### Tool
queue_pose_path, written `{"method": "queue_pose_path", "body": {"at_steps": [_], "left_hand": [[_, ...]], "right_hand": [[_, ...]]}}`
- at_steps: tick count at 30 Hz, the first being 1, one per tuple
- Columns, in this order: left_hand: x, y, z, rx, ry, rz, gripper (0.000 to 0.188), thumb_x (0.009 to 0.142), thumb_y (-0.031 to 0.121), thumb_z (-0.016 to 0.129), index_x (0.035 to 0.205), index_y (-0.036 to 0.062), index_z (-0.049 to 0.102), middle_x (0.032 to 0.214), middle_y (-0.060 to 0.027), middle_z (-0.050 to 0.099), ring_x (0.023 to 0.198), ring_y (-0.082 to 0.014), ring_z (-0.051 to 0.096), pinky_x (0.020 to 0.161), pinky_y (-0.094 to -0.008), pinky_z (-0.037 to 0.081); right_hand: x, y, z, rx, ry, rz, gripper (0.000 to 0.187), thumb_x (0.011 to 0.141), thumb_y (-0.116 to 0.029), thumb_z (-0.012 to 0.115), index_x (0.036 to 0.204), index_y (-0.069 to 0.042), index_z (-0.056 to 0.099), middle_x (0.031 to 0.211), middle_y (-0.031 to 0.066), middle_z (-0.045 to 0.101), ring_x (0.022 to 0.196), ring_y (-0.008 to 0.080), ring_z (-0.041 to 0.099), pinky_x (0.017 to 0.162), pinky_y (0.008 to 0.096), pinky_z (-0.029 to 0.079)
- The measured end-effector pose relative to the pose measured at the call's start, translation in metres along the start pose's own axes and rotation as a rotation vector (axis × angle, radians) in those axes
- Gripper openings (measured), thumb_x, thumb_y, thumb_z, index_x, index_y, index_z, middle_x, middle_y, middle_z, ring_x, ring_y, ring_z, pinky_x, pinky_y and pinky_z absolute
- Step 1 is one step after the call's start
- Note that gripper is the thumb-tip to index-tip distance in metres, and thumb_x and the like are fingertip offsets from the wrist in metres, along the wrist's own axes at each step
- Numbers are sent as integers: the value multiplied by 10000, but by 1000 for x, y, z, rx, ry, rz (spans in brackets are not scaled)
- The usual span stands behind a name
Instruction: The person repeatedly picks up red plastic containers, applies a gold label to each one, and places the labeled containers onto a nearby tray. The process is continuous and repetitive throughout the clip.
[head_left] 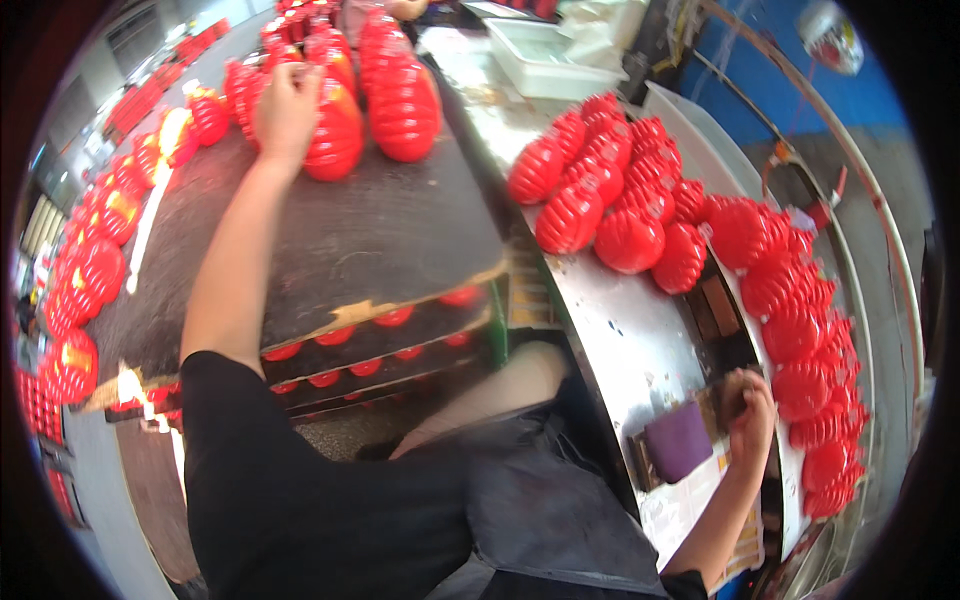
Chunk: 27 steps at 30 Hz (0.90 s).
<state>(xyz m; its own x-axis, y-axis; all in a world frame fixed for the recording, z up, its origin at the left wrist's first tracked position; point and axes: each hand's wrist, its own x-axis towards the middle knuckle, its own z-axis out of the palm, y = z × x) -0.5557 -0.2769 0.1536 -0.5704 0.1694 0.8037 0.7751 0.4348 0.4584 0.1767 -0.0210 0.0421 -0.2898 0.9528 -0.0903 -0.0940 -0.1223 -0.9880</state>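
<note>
My left hand point(287, 112) reaches far out over the dark board on the left, its fingers closed in a pinch. It is among glossy red ribbed pieces, right beside one red ribbed piece point(336, 140); what the fingertips hold, if anything, is hidden. Another red ribbed piece point(404, 112) lies just to the right of that one. My right hand point(750, 412) is low on the right at the metal bench, fingers curled at a small dark brown object. A purple pad point(678, 442) lies close to its left.
The dark board point(390, 230) tops a stack with red pieces between its layers. More red pieces point(628, 240) line the metal bench point(610, 330) and the board's left edge point(100, 265). A white tray point(510, 60) sits at the back; a pipe rail point(850, 150) curves along the right.
</note>
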Motion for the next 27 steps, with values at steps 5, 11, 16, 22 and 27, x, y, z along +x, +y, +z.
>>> {"method": "queue_pose_path", "body": {"at_steps": [5,11,16,22,27], "left_hand": [[15,-25,9,-73,-103,37,421,1051,384,650,1231,5,679,1171,-173,749,1114,-261,718,969,-381,534],[34,-60,10,-292,-212,-30,521,1079,364,618,1395,-49,575,1305,-170,700,1230,-237,652,1091,-350,465],[9,23,-53,-299,-177,15,513,1118,267,544,1535,-15,450,1501,-172,557,1389,-238,536,1189,-370,382],[-156,193,-101,-789,-330,290,338,1024,266,629,1218,-10,631,1259,-220,672,1140,-319,654,1033,-435,497],[-238,264,23,-860,-618,66,319,882,-11,688,1199,-37,658,1237,-170,693,1157,-300,658,1024,-386,499]], "right_hand": [[27,-6,52,-150,-12,34,230,946,-145,632,1075,-12,769,988,48,726,889,137,674,805,280,524],[89,-5,143,-897,-48,-316,405,963,-380,708,1089,5,724,912,198,746,899,311,741,818,422,549],[146,2,212,-1211,13,-583,597,952,-350,677,1461,-86,512,1140,248,722,1084,414,699,912,521,554],[183,2,260,-1334,-156,-520,405,990,-334,627,1253,-30,580,1140,258,712,1058,398,714,875,527,567],[156,2,245,-1385,-133,-463,299,905,-231,596,1034,39,589,860,235,738,843,436,730,780,552,571]]}}
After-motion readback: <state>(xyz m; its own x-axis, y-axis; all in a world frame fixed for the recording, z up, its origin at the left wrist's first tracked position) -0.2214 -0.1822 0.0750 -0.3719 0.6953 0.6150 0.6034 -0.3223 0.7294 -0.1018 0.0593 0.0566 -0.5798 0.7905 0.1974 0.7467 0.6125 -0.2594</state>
